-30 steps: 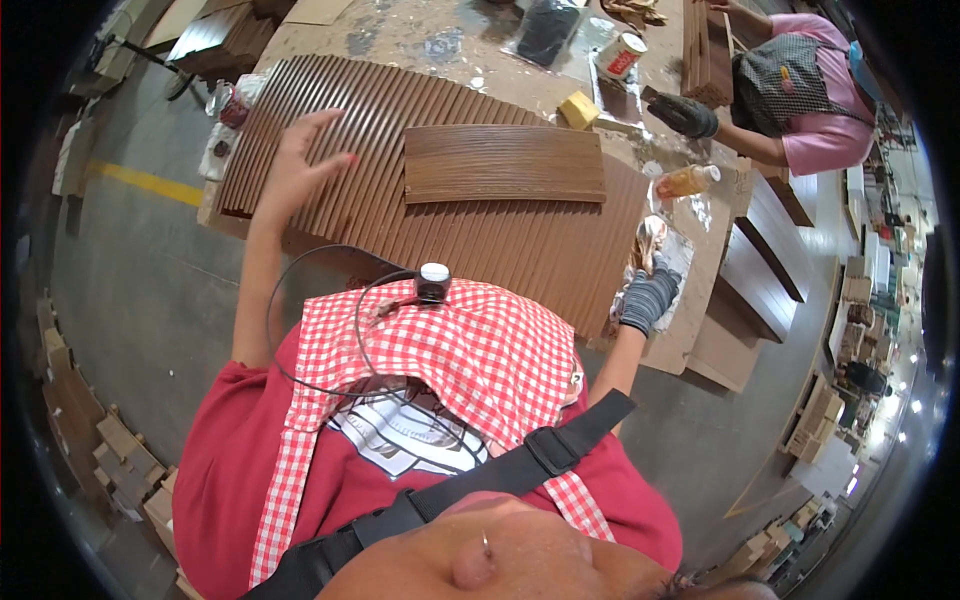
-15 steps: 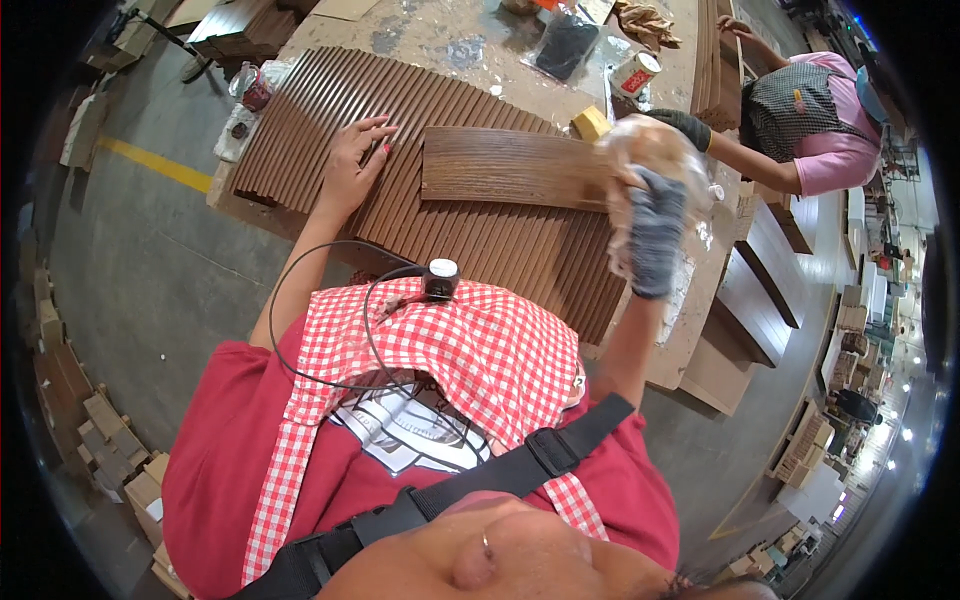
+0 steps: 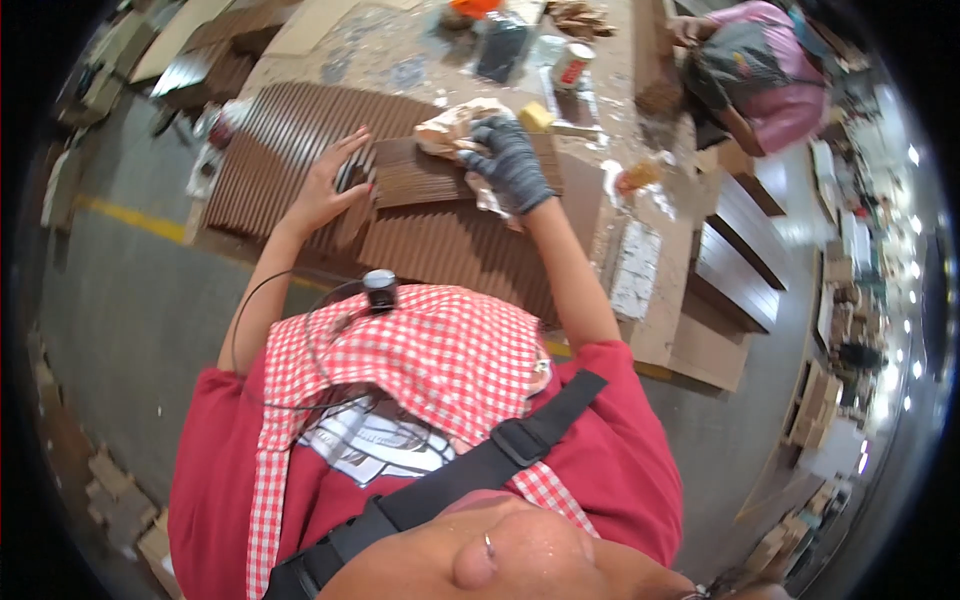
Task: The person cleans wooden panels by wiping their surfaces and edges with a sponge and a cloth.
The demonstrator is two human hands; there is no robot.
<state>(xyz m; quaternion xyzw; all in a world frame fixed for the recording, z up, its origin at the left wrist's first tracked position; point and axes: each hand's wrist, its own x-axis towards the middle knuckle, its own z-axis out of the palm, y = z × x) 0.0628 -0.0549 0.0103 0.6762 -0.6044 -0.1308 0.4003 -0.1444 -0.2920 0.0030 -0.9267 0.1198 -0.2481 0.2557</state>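
Observation:
My left hand (image 3: 328,190) is bare, with its fingers spread and its thumb at the left end of a loose brown wood-grain board (image 3: 405,180). The board lies across a row of narrow brown strips (image 3: 290,130) packed side by side. A grey knit glove covers my right hand (image 3: 510,165), which is closed on a crumpled tan and white rag (image 3: 455,128). The rag rests on the upper part of the board, and part of it hangs down below the hand.
Just beyond the board sits a yellow sponge (image 3: 537,117), with a white and red cup (image 3: 572,66) behind it. A plastic bag with dark contents (image 3: 502,48) lies farther back on the worktable (image 3: 375,40). A co-worker (image 3: 750,75) stands at the far right, near stacked panels (image 3: 735,275).
My right hand has swept the rag leftward from the board's right end to its middle. My left hand stays by the left end. The co-worker's gloved hand has drawn back from the cup area.

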